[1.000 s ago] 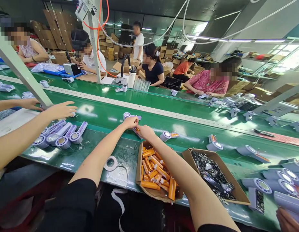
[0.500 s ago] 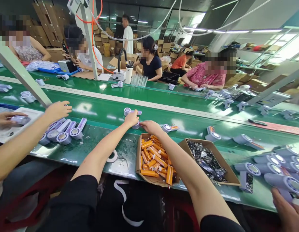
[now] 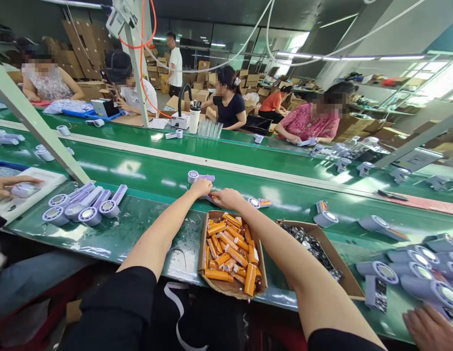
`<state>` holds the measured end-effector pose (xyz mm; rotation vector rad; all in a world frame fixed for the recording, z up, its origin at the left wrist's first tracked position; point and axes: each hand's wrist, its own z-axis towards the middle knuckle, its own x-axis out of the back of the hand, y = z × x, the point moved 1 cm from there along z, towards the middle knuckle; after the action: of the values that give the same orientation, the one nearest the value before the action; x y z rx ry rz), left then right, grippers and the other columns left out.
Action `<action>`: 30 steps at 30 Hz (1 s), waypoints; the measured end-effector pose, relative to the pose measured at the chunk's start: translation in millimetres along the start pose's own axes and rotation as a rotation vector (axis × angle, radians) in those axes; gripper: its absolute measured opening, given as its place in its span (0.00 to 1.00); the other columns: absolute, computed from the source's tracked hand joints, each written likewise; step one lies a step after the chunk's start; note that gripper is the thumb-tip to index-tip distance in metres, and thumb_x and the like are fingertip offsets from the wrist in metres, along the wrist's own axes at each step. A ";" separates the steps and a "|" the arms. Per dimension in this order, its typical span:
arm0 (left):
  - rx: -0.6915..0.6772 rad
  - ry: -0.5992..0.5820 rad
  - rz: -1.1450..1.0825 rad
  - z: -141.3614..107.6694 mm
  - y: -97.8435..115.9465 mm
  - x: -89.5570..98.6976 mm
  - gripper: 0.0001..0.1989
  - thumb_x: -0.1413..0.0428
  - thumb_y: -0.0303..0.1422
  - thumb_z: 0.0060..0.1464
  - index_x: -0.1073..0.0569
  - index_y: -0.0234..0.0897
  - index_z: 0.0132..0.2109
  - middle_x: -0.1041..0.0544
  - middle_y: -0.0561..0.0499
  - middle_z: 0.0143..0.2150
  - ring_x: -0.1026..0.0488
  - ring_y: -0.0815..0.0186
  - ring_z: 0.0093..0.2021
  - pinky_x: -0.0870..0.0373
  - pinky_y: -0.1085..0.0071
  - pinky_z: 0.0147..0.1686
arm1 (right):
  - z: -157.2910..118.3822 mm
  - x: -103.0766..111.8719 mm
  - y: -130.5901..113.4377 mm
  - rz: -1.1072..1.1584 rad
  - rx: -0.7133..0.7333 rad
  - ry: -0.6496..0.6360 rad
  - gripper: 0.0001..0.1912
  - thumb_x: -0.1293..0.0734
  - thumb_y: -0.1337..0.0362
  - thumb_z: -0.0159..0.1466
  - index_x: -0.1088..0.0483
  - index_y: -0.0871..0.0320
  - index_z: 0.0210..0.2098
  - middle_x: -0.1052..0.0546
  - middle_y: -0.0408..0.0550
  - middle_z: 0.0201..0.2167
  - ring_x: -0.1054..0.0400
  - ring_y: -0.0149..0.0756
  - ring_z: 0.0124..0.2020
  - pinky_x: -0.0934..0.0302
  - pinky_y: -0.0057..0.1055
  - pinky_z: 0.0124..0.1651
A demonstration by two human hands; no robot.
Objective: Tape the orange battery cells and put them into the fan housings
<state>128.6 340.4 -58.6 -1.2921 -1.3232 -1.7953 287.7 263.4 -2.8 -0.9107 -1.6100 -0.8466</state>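
Over the near edge of the green belt, my left hand (image 3: 202, 187) and my right hand (image 3: 228, 199) meet with fingers closed. Between them is a small handheld fan (image 3: 212, 198), mostly hidden by the fingers, so its exact state cannot be made out. Just beyond my left hand lies another lilac handheld fan (image 3: 193, 176) with a round head. To the right of my right hand rests a fan with an orange battery in its handle (image 3: 254, 202). Below my forearms is a cardboard box (image 3: 203, 253) of orange wrapped batteries (image 3: 229, 248).
Several lilac fans (image 3: 90, 215) lie on the left, more (image 3: 412, 258) at right. A box of small black parts (image 3: 352, 280) stands beside my right forearm. Co-workers' hands show at left (image 3: 19, 186) and lower right (image 3: 429, 324). A slanted metal post (image 3: 47, 129) rises left.
My hands have drawn slightly closer to me with the fan, which is now more covered. The view has shifted a little. The co-worker's hand reaching over the left fans has withdrawn.
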 end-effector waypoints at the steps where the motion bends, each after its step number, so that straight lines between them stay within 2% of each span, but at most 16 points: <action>1: -0.003 -0.007 0.007 2.0 0.7 -3.1 0.17 0.41 0.41 0.69 0.25 0.36 0.59 0.24 0.42 0.59 0.24 0.57 0.56 0.23 0.53 0.56 | -4.1 -0.8 5.5 -0.002 -0.001 -0.001 0.24 0.42 0.50 0.75 0.28 0.41 0.66 0.16 0.55 0.51 0.20 0.52 0.51 0.31 0.41 0.52; 5: 0.010 -0.017 0.021 4.8 3.9 -12.6 0.17 0.41 0.41 0.69 0.24 0.35 0.57 0.23 0.43 0.58 0.24 0.56 0.57 0.25 0.50 0.59 | -5.2 -11.0 11.4 -0.003 -0.013 -0.028 0.27 0.42 0.49 0.74 0.31 0.43 0.69 0.16 0.56 0.52 0.21 0.54 0.52 0.31 0.43 0.53; 9: 0.039 -0.003 0.025 0.2 10.3 -11.3 0.15 0.44 0.41 0.71 0.22 0.33 0.53 0.21 0.43 0.56 0.25 0.56 0.59 0.29 0.50 0.62 | 8.8 -19.1 3.6 0.012 0.011 -0.063 0.25 0.37 0.50 0.71 0.26 0.45 0.65 0.17 0.57 0.54 0.21 0.55 0.53 0.30 0.45 0.53; 13: 0.105 0.039 0.031 -2.9 29.3 3.4 0.17 0.53 0.33 0.73 0.20 0.32 0.50 0.19 0.38 0.53 0.24 0.55 0.58 0.29 0.57 0.60 | 3.7 -6.5 11.7 0.054 0.014 -0.020 0.24 0.37 0.54 0.72 0.27 0.44 0.66 0.17 0.54 0.55 0.21 0.53 0.53 0.29 0.43 0.54; 16: 0.138 0.098 0.036 -19.8 42.7 22.6 0.20 0.53 0.34 0.73 0.24 0.30 0.61 0.23 0.33 0.59 0.26 0.51 0.61 0.30 0.56 0.60 | -24.8 9.6 22.4 0.089 -0.044 0.084 0.24 0.41 0.58 0.75 0.28 0.50 0.67 0.21 0.54 0.62 0.24 0.51 0.60 0.31 0.43 0.59; 18: 0.102 0.131 0.039 -53.2 40.1 36.4 0.24 0.49 0.39 0.71 0.31 0.33 0.68 0.29 0.34 0.67 0.32 0.50 0.67 0.33 0.54 0.64 | -60.0 14.3 23.8 0.170 -0.036 0.167 0.22 0.40 0.58 0.75 0.23 0.54 0.61 0.20 0.54 0.61 0.24 0.50 0.60 0.32 0.42 0.61; 19: 0.048 0.143 0.037 -78.5 33.6 42.9 0.26 0.46 0.42 0.70 0.32 0.35 0.70 0.30 0.36 0.68 0.34 0.50 0.68 0.35 0.55 0.66 | -82.9 13.6 21.6 0.244 -0.004 0.223 0.19 0.39 0.58 0.75 0.20 0.54 0.56 0.18 0.53 0.57 0.23 0.48 0.58 0.31 0.40 0.60; 20: -0.015 0.152 0.035 -109.1 23.6 49.1 0.26 0.44 0.43 0.69 0.32 0.38 0.69 0.30 0.39 0.69 0.34 0.51 0.68 0.36 0.56 0.67 | -109.2 10.8 17.5 0.337 0.045 0.286 0.17 0.37 0.57 0.74 0.17 0.54 0.49 0.16 0.52 0.53 0.21 0.47 0.55 0.30 0.39 0.59; 22: -0.221 0.194 0.009 -181.5 -3.2 60.1 0.20 0.44 0.44 0.70 0.25 0.37 0.61 0.23 0.43 0.61 0.29 0.55 0.63 0.33 0.57 0.66 | -167.6 1.1 4.3 0.541 0.136 0.422 0.17 0.36 0.56 0.74 0.17 0.54 0.38 0.13 0.50 0.45 0.19 0.44 0.48 0.28 0.36 0.53; 25: -0.385 0.220 0.051 -286.8 -45.3 69.4 0.17 0.45 0.46 0.71 0.22 0.39 0.53 0.22 0.45 0.57 0.26 0.56 0.57 0.29 0.57 0.61 | -246.1 -15.9 -24.4 0.795 0.168 0.503 0.18 0.35 0.59 0.74 0.21 0.53 0.29 0.13 0.49 0.38 0.18 0.40 0.40 0.27 0.31 0.43; 27: -0.438 0.151 0.149 -332.0 -62.1 67.4 0.17 0.46 0.45 0.72 0.23 0.38 0.54 0.22 0.44 0.57 0.27 0.54 0.57 0.26 0.55 0.58 | -274.5 -24.2 -49.3 0.947 0.172 0.463 0.18 0.34 0.60 0.74 0.23 0.54 0.28 0.14 0.48 0.35 0.18 0.38 0.37 0.27 0.29 0.40; 28: -0.449 0.126 0.196 -344.5 -65.6 64.6 0.15 0.47 0.42 0.73 0.23 0.37 0.55 0.21 0.43 0.56 0.27 0.54 0.56 0.25 0.54 0.56 | -279.5 -27.0 -63.5 1.007 0.173 0.421 0.17 0.34 0.60 0.73 0.23 0.54 0.28 0.14 0.48 0.35 0.18 0.38 0.36 0.27 0.29 0.40; 30: -0.470 0.128 0.258 -352.9 -61.8 59.1 0.12 0.49 0.35 0.73 0.23 0.35 0.53 0.20 0.43 0.52 0.26 0.55 0.53 0.23 0.55 0.52 | -273.8 -30.0 -93.3 1.104 0.143 0.320 0.13 0.33 0.58 0.72 0.22 0.54 0.34 0.14 0.48 0.35 0.19 0.37 0.34 0.28 0.29 0.38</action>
<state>-76.8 41.2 -46.2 -1.4761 -0.6466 -2.0277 329.9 -23.9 14.6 -1.2677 -0.6752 -0.0746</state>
